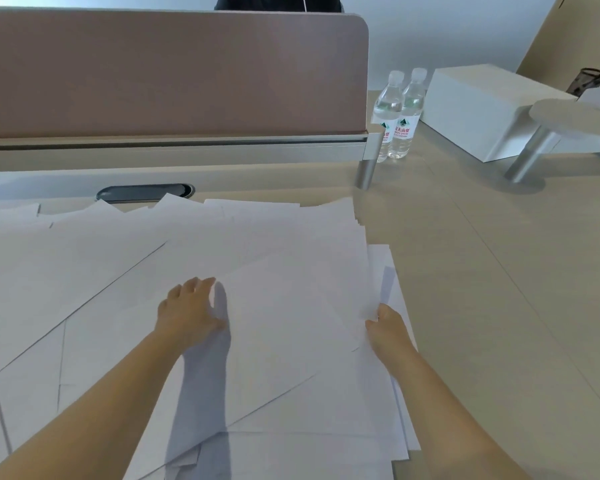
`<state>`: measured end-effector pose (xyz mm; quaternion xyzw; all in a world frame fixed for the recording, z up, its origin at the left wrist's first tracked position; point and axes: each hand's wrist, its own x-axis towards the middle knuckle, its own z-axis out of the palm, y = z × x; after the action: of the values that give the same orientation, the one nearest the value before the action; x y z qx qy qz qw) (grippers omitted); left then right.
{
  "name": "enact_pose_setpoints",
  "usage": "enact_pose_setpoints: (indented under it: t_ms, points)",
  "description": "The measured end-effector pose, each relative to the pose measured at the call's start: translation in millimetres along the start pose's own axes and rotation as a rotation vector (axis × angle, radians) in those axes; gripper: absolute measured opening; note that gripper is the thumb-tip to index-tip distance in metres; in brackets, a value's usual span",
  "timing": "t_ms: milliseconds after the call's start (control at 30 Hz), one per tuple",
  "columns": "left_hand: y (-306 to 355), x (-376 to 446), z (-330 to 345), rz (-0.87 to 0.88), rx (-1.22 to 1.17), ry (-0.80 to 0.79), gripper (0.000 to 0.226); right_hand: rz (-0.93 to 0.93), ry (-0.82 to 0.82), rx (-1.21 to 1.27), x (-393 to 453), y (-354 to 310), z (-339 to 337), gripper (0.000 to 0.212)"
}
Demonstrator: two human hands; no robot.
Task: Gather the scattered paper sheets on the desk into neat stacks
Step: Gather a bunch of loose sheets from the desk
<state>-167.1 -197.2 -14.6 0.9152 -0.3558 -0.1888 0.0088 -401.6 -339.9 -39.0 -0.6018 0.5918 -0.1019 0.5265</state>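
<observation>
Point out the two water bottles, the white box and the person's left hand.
water bottles (400, 112): head view, label of the nearer bottle.
white box (465, 109): head view, front face.
left hand (187, 311): head view, back of hand.

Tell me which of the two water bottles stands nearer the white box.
The right water bottle: it stands beside the white box, while the left water bottle sits on its far side, partly behind the partition's metal post.

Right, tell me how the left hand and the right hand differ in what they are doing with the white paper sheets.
The left hand lies on top of the white paper sheets, fingers fairly straight, towards the middle of the pile; the right hand is at the pile's right edge. The left hand's fingers show fully; the right hand's fingertips are hidden among the sheets, so its grip is unclear. Both touch the same pile.
</observation>
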Motion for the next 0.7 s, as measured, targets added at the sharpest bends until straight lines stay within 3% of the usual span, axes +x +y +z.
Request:
enact_pose_setpoints:
  t_ms: [100,233,333,433,567,633,700]
  points:
    - [-2,5,-2,-0.017,0.056,-0.045,0.096,-0.054,-0.015,-0.103,0,-5,2,0.025]
    - [-2,9,-3,-0.046,0.083,-0.054,0.091,-0.083,-0.007,-0.134,3,-9,9,0.019]
    - [-12,13,-3,-0.104,-0.039,-0.119,0.075,-0.070,-0.021,-0.105,3,-15,12,0.022]
    - [-26,16,-3,-0.106,-0.182,-0.082,0.029,-0.010,-0.027,-0.045,5,-17,14,0.024]
    - [-33,9,-2,-0.252,-0.445,0.098,0.035,0.052,-0.005,0.056,3,-24,14,0.019]
    - [-27,0,-1,-0.357,-0.361,0.094,0.029,0.047,-0.031,0.065,-3,-29,18,0.031]
    - [-16,-13,4,-0.396,-0.346,0.025,0.043,0.037,-0.075,0.096,-9,-33,26,0.051]
